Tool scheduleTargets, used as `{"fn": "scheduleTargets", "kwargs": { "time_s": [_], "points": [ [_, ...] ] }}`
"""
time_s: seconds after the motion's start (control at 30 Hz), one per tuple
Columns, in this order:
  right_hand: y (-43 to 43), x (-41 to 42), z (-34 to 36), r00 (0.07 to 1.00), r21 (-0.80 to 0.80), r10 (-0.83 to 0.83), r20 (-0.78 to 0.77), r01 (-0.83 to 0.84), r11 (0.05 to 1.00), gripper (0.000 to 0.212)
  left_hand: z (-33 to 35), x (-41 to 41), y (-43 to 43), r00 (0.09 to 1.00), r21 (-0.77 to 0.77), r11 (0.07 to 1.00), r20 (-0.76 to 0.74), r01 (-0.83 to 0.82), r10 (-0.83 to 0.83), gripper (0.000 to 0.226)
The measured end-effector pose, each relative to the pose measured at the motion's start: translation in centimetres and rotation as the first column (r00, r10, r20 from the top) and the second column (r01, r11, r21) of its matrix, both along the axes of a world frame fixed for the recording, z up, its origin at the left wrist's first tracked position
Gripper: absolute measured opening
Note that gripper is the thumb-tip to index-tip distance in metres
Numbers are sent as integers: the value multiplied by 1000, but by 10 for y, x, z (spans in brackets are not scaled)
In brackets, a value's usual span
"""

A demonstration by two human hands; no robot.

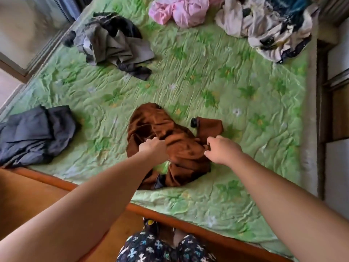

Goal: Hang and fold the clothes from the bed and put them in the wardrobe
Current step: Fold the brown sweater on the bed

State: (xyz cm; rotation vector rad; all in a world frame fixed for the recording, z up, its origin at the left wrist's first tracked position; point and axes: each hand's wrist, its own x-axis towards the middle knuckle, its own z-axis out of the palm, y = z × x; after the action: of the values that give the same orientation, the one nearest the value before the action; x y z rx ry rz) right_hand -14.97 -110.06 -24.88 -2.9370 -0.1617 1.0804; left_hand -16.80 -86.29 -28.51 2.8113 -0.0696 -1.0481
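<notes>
**Green-quilted bed, brown garment in both hands**

Green floral quilting covers the bed, which fills most of the view. Its wooden frame runs along the near edge, and wooden floor shows at near left. The brown garment lies crumpled on the near middle of the quilt, just in from the frame. One part ending in a small black tab sticks out to its far right.

Both bare arms reach over the frame to it. The left hand sits on the garment's left side with its fingers curled into the cloth, bunching a fold. The right hand is at the garment's right side, with its fingers bent and pinching the fabric at its edge. The frame is a little blurred there, so the exact hold is hard to read.

A navy garment lies in loose folds at the bed's left edge, well apart from the brown one. At far left sits a grey heap with dark pieces mixed in. A pink garment lies at the far middle, and a cream patterned heap at far right. Dark patterned trousers on the person's legs show at the bottom, close to the frame.
</notes>
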Motion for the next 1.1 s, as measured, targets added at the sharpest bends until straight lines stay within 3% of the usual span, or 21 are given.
{"fn": "scheduleTargets", "kwargs": {
  "time_s": [0.23, 0.53, 0.63, 0.7, 0.73, 0.8, 0.87, 0.9, 1.0, 1.1],
  "points": [
    [37, 69, -97, 997, 44, 71, -37, -69, 997, 47, -85, 47, 23, 988, 23, 988, 1, -156, 156, 43],
    [117, 156, -223, 997, 181, 72, -8, -69, 981, 34, -180, 117, 66, 959, 109, 953, 76, -282, 275, 45],
    [131, 172, -254, 977, 302, -211, -3, 202, 932, 27, -202, 132, 78, 928, 54, 928, 73, -370, 366, 45],
    [134, 176, -266, 890, 416, -453, -58, 434, 799, 20, -212, 137, 86, 869, -48, 870, 53, -491, 493, 51],
    [134, 176, -268, 837, 451, -531, -129, 527, 720, 27, -216, 137, 91, 827, -94, 827, 47, -555, 560, 56],
    [132, 170, -266, 766, 456, -555, -325, 641, 618, 61, -218, 135, 99, 756, -143, 754, 51, -641, 652, 68],
    [132, 161, -257, 737, 433, -472, -484, 670, 603, 76, -216, 130, 105, 718, -176, 712, 39, -680, 695, 72],
    [132, 157, -251, 742, 433, -424, -519, 656, 618, 71, -214, 127, 105, 718, -182, 707, 11, -683, 696, 67],
    [132, 145, -224, 809, 454, -343, -478, 562, 691, 27, -198, 113, 101, 742, -232, 708, -114, -667, 661, 36],
    [127, 131, -190, 851, 455, -316, -420, 499, 738, 16, -168, 95, 98, 736, -352, 654, -193, -669, 649, 9]
  ]
}}
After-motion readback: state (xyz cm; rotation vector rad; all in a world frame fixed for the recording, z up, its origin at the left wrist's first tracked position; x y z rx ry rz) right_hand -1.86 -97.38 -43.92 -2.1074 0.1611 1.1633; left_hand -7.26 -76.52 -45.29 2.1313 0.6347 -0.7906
